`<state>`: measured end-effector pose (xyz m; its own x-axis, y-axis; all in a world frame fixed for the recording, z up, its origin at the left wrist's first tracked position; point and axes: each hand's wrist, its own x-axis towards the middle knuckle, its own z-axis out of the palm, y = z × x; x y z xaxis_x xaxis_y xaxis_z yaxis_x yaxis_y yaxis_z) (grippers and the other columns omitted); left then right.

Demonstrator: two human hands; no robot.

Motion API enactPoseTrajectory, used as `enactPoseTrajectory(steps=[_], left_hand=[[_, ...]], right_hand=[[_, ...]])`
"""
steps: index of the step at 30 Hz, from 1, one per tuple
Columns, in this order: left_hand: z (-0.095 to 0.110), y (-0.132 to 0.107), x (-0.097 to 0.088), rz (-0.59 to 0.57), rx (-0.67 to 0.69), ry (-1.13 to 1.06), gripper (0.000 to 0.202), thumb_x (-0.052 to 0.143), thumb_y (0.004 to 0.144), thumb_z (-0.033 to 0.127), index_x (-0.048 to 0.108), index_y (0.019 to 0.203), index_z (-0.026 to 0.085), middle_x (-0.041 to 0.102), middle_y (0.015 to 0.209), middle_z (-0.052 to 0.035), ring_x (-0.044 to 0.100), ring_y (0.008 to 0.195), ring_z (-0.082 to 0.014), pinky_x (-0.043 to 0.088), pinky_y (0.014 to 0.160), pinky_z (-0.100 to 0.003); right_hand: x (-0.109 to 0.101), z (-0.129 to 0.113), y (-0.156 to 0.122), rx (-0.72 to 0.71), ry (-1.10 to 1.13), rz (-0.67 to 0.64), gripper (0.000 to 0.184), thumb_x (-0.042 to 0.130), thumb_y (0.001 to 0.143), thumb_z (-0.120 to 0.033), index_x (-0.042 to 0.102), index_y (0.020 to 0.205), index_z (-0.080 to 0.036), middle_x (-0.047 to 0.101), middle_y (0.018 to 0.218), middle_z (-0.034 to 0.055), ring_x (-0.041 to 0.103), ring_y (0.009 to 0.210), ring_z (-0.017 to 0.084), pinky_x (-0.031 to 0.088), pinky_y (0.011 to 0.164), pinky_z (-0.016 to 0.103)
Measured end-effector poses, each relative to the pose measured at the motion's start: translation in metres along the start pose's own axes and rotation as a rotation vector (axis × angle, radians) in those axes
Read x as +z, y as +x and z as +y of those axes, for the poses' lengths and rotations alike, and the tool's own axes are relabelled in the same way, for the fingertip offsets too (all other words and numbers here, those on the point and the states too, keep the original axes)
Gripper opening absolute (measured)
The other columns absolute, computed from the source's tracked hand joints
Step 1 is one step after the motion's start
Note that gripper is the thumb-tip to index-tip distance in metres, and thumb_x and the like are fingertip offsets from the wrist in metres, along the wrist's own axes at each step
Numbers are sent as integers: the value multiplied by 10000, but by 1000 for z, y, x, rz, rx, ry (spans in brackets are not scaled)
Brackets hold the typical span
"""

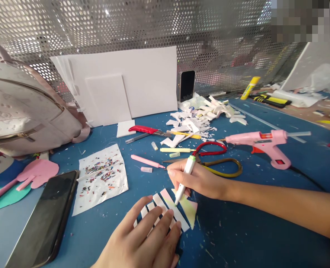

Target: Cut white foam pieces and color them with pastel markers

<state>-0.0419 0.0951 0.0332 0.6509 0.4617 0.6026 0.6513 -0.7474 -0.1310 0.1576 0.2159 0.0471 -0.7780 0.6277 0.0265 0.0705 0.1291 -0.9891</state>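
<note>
Paper strips [169, 208], lower centre of the frame, lie flat on the blue bench [237, 238]. Left hand [145, 242], fingers spread open, presses them down; right hand [198, 180] has its grip closed on a white marker [185, 180], tip touching the strips. Scissors [217, 160] lie just behind; phone [44, 216] at lower left.

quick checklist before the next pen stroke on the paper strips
1. Left hand pinning the paper strips flat: ok.
2. Right hand gripping the pen: ok.
3. Pen tip on the coloured patch: ok.
4. Scissors apart from the right hand: cannot tell, they lie right behind it.
5. Glue gun lying away from the strips: ok.
6. Phone apart from the strips: ok.
</note>
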Motion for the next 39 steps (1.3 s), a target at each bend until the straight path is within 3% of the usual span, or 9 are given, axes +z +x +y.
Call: enactPoseTrajectory(steps=[5, 12, 39], left_hand=[[0, -1, -1, 16, 8, 14, 294, 474, 1009, 279, 752, 977, 188, 775, 1009, -1, 715, 944, -158, 196, 1250, -415], [1, 0, -1, -9, 0, -3, 250, 511, 991, 274, 750, 988, 200, 756, 1020, 54, 695, 955, -142, 204, 1256, -403], [0, -1, 0, -5, 22, 5, 260, 501, 982, 267, 751, 1008, 198, 757, 1031, 55, 681, 947, -159, 189, 1254, -435]], right_hand=[[-1, 0, -1, -2, -22, -18, 431, 521, 990, -404, 567, 657, -134, 526, 599, -23, 498, 498, 72, 385, 470, 173], [0, 0, 0, 7, -13, -27, 408, 556, 971, -407, 570, 666, -137, 528, 600, -25, 505, 512, 77, 390, 480, 174], [0, -2, -1, 34, 25, -72, 388, 572, 964, -376, 556, 663, -131, 553, 594, -18, 483, 508, 67, 363, 468, 161]])
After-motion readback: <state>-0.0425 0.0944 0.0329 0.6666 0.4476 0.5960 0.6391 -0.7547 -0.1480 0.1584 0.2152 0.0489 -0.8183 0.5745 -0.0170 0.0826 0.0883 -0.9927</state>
